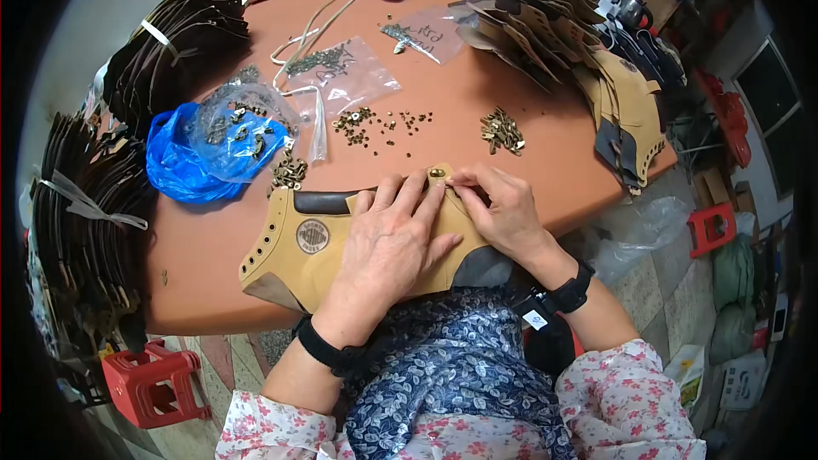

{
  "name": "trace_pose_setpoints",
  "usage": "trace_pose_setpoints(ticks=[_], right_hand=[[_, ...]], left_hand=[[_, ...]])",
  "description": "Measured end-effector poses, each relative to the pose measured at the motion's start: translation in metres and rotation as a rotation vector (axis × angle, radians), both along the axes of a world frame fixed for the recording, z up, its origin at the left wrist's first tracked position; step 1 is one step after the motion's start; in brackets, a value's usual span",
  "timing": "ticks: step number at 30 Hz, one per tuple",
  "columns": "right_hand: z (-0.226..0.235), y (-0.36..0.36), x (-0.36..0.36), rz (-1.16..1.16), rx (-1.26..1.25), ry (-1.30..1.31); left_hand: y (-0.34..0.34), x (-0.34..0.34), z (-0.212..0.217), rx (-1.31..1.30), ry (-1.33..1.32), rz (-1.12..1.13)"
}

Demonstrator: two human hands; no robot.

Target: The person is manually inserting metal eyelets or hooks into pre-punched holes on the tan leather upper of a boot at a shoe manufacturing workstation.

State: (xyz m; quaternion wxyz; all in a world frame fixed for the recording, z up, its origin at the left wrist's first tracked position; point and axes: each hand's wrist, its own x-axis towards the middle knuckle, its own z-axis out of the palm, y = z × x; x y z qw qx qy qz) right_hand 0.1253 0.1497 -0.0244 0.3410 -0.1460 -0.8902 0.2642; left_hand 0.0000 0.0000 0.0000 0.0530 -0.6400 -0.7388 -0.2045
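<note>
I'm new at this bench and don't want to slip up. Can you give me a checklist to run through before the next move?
1. Tan piece held down: ok, the left hand lies spread across it.
2. Right hand at the work: ok, its fingertips are beside the brass fitting at the far edge.
3. Brass fitting firmly seated: cannot tell, its underside is hidden.
4. Row of eyelets at the left end uncovered: ok.
5. Long brass pieces gathered: ok, in a loose pile beyond the right hand.
6. Small brass parts gathered: not ok, several are scattered over the tabletop.
</note>
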Motion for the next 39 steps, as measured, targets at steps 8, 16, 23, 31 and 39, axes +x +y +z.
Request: trace_pose_setpoints(ticks=[8,16,23,31,39], right_hand=[[0.005,-0.003,-0.004,0.031,0.422,-0.001],[0.010,-0.004,0.003,0.100,0.505,-0.104],[-0.005,0.004,0.007,0.053,0.199,-0.034],[0.008,0.011,0.006,0.005,0.006,-0.025],[0.021,0.016,-0.014,0.053,0.077,-0.114]], left_hand=[[0.004,-0.006,-0.001,0.047,0.037,-0.011],[0.001,-0.003,-0.001,0.045,0.039,-0.011],[0.000,-0.002,-0.004,0.051,0.011,-0.008],[-0.002,-0.002,-0.005,0.080,-0.019,-0.008],[-0.002,-0.003,-0.004,0.088,-0.021,-0.006]])
